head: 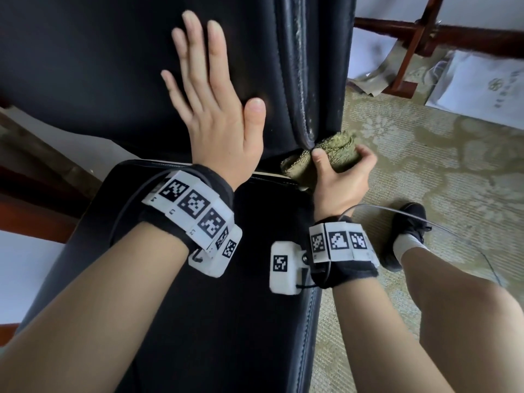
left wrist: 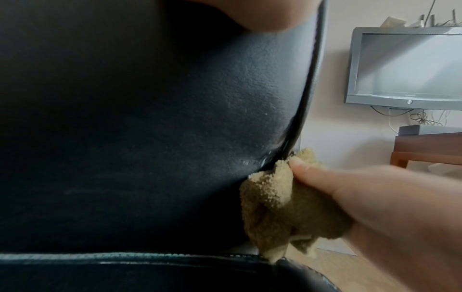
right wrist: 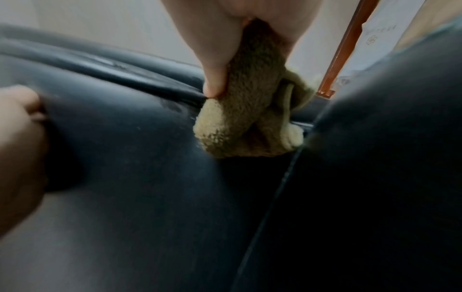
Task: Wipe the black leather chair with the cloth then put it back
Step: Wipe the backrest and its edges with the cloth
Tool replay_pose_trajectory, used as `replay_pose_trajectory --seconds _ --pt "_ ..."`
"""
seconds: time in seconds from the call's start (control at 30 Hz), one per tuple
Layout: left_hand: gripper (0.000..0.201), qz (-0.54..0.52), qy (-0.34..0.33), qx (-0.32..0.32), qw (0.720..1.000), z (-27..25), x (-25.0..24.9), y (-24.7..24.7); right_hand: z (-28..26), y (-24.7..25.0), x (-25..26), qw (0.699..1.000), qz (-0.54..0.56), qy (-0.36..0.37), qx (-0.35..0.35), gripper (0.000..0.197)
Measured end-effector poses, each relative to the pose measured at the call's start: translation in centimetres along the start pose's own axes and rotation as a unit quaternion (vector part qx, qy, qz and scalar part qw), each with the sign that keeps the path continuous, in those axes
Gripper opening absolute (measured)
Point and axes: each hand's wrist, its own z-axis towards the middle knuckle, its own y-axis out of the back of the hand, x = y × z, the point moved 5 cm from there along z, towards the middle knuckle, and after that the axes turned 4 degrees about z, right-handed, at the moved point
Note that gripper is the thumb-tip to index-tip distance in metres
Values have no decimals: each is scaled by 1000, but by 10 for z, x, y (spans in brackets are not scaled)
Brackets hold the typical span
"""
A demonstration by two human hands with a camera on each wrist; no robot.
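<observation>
Left hand (head: 211, 109) flat against the backrest of the black leather chair (head: 85, 66), fingers straight and spread, thumb out to the side, gripping nothing. Palm pressed onto the leather, wrist just above the gap between backrest and seat. Right hand (head: 341, 177) bunched around the cloth (head: 326, 158), thumb on top, fingers wrapped underneath. Olive-green, fluffy, crumpled into a wad, and pushed right up against the lower right corner of the backrest, touching the piped seam (head: 300, 80) where it curves down toward the seat. From the left wrist view, cloth (left wrist: 282, 203) wedged at that corner, thumb pinning it, lower folds hanging to the seat edge. Faint pale marks visible on the leather near the seam there. From the right wrist view, same story: cloth (right wrist: 247, 118) gripped tight, its end butting into the piping, left hand (right wrist: 20, 154) pressed on the leather off to the side. Patterned carpet (head: 439, 165) beneath, a black shoe (head: 405, 236) planted on it beside the chair. White bags (head: 482, 89) on the floor farther back. Grey-framed screen (left wrist: 410, 67) on the wall in the left wrist view.
</observation>
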Motion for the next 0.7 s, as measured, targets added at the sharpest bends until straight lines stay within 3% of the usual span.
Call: replay_pose_trajectory --seconds 0.17,0.33,0.57,0.7 --pt "69 4 -4 3 1000 -1 1 0 -12 -13 -12 998 -26 16 53 76" --pt "75 8 -3 0 1000 -1 0 0 -8 -17 -3 997 -52 24 43 80" --pt "72 18 0 13 1000 0 0 1 -4 -23 -16 996 -71 -42 26 74" --pt "67 19 -1 19 1000 1 0 3 6 -17 -22 986 -126 -98 57 71"
